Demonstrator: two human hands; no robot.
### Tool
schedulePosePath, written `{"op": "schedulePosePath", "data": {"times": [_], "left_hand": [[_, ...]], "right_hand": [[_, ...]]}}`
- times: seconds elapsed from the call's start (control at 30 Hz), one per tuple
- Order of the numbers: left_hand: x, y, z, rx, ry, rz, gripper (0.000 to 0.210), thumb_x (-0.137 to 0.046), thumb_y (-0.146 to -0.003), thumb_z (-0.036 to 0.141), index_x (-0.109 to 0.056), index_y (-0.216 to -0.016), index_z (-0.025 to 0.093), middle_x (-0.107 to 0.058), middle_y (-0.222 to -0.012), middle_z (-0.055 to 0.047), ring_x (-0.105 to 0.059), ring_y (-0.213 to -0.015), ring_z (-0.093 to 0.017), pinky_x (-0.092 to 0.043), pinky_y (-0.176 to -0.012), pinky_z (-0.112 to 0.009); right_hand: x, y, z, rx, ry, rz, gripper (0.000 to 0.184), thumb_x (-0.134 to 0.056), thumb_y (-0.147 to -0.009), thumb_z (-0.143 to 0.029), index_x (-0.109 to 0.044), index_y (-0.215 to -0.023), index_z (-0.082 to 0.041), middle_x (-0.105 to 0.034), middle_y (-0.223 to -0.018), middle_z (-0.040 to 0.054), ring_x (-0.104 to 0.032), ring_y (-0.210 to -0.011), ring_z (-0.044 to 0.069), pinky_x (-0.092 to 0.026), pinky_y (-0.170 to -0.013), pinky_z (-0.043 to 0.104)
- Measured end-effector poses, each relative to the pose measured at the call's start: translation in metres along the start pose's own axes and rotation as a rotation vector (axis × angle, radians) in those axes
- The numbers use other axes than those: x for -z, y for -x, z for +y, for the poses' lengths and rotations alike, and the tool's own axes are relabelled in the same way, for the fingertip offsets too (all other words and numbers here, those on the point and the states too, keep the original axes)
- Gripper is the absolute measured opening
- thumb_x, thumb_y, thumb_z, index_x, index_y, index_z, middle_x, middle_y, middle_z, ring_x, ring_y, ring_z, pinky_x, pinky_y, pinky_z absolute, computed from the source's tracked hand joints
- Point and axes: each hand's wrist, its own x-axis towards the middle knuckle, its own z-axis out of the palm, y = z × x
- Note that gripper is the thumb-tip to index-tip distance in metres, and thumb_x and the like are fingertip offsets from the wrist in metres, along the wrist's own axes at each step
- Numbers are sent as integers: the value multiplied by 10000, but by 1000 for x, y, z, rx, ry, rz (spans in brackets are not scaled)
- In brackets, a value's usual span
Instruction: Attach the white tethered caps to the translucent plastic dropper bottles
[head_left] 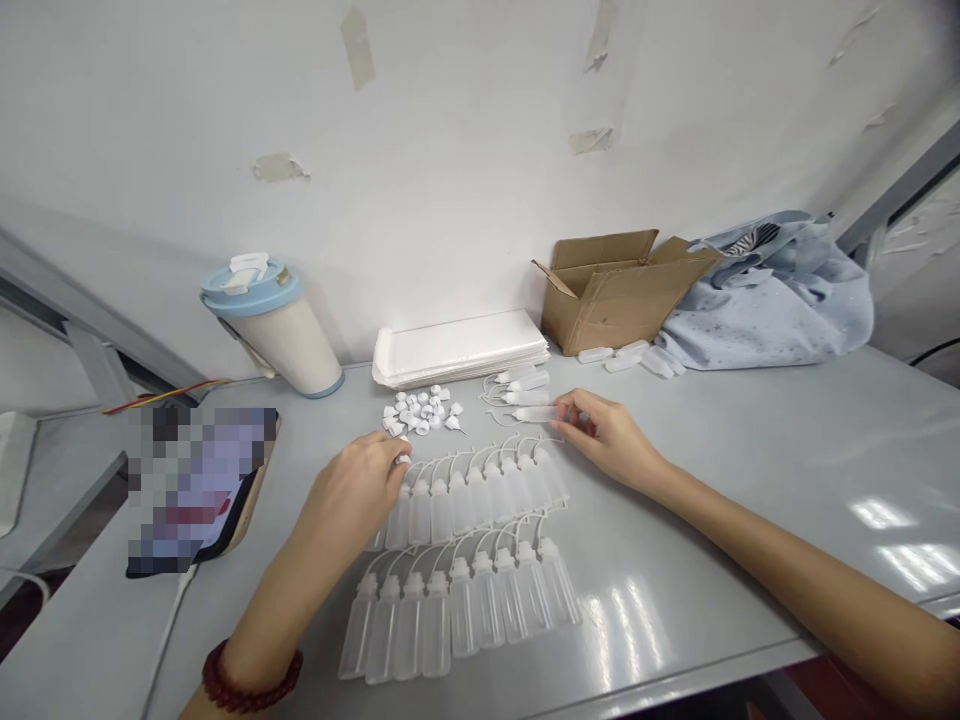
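A dark red beaded bracelet [244, 697] sits nearest, at the lower left of the frame, on the wrist of the left hand [367, 470]. Those fingertips are pinched together on what looks like a small white cap [404, 459], just beside the cap pile [424, 408] at the centre. Right of centre, the right hand [611, 430] has thumb and fingers closed on the base end of a clear bottle [532, 413], which lies along the worktop [787, 430], nozzle pointing left. From here I'd judge it very light, thin-walled and squeezable, perhaps a little slippery; best held by its body, clear of the slender nozzle. Below centre lie a front row of bottles [411, 625] and a back row of bottles [459, 500], their straps curling upward.
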Motion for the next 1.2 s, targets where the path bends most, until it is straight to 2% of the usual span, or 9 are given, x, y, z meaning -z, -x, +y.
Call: {"op": "schedulePosePath", "data": {"times": [0.17, 0.43, 0.67, 1.0, 1.2], "left_hand": [[2, 1, 3, 34, 5, 14, 294, -376, -866, 186, -659, -945, 179, -688, -976, -77, -640, -885, -257, -442, -704, -333], [1, 2, 4, 20, 122, 193, 276, -378, -863, 269, -617, -957, 169, -687, -918, -75, -638, -789, -232, -456, -692, -335], [6, 5, 9, 32, 174, 328, 276, -409, -842, 298, -628, -941, 163, -676, -833, -47, -623, -694, -204, -461, -660, -308], [6, 6, 12, 29, 187, 344, 272, -428, -845, 307, -638, -947, 168, -669, -813, -34, -601, -659, -188, -442, -617, -286], [4, 6, 13, 23, 226, 337, 317, -411, -838, 346, -650, -930, 158, -665, -801, -42, -573, -602, -184, -441, -607, -306]], "right_hand": [[-1, -2, 1, 19, -6, 7, 123, -530, -863, -285, -543, -794, -184, -550, -746, 20, -482, -596, 131, -397, -554, 254], [-2, -4, 4, 18, -7, 39, 126, -553, -847, -266, -551, -750, -185, -593, -796, 45, -496, -604, 139, -409, -558, 268], [-2, -4, 5, 38, -7, 48, 136, -525, -868, -266, -585, -788, -173, -603, -879, 75, -512, -620, 145, -424, -569, 283], [-2, -3, 3, 46, 4, 36, 165, -497, -884, -258, -625, -842, -164, -612, -970, 100, -530, -623, 144, -444, -578, 291], [-4, -1, 5, 67, 16, 68, 214, -506, -876, -265, -649, -993, -157, -611, -1004, 110, -555, -633, 154, -468, -567, 298]]}}
